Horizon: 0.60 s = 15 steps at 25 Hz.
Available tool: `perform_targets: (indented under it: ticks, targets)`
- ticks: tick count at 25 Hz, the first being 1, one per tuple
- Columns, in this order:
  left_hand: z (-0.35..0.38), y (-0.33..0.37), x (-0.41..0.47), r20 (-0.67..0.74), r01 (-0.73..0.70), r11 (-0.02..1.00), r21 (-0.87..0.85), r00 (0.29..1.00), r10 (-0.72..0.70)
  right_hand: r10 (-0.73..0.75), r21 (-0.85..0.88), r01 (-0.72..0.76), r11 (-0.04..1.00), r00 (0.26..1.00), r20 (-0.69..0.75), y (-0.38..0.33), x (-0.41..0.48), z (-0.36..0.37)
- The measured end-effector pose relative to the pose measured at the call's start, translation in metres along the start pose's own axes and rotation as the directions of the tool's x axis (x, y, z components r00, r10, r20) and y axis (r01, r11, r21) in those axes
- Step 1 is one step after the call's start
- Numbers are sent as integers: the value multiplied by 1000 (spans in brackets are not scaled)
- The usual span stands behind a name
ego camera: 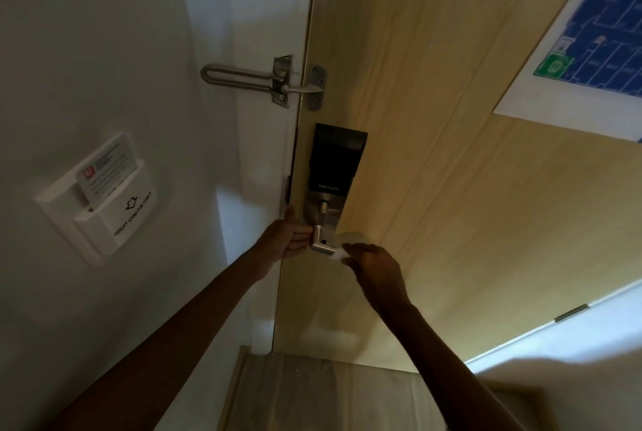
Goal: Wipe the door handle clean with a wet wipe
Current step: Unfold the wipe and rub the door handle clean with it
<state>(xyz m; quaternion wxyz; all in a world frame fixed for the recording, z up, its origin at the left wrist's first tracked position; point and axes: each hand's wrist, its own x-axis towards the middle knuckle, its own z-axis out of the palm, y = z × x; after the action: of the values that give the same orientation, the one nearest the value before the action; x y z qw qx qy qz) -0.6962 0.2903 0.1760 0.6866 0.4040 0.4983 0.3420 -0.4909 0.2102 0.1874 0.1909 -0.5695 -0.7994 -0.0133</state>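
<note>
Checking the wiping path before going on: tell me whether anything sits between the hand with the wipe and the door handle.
Nothing visible does. The right hand presses the wet wipe against the free end of the door handle, with no object between. The left hand grips the handle at its bend by the lock plate, so that part is covered.

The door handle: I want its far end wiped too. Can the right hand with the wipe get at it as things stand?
Probably yes. The right hand already presses the wet wipe on the door handle there; the left hand holds only the end by the door edge.
</note>
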Motion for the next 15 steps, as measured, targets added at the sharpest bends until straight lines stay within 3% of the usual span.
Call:
perform_targets:
  ticks: [8,12,13,15]
  targets:
    - [0,3,-9,4,-8,1000,9,1000,8,69,-113,-60,992,994,83,57,-14,-29]
    - [1,5,-10,-1,-3,1000,14,1000,3,379,262,-338,904,918,-122,71,-12,-46]
    - [1,5,-11,-3,1,1000,8,1000,-1,416,337,-339,878,890,-188,65,-7,-47]
    - [1,5,-12,-1,2,1000,3,1000,-2,380,319,-287,903,880,-285,43,4,-43]
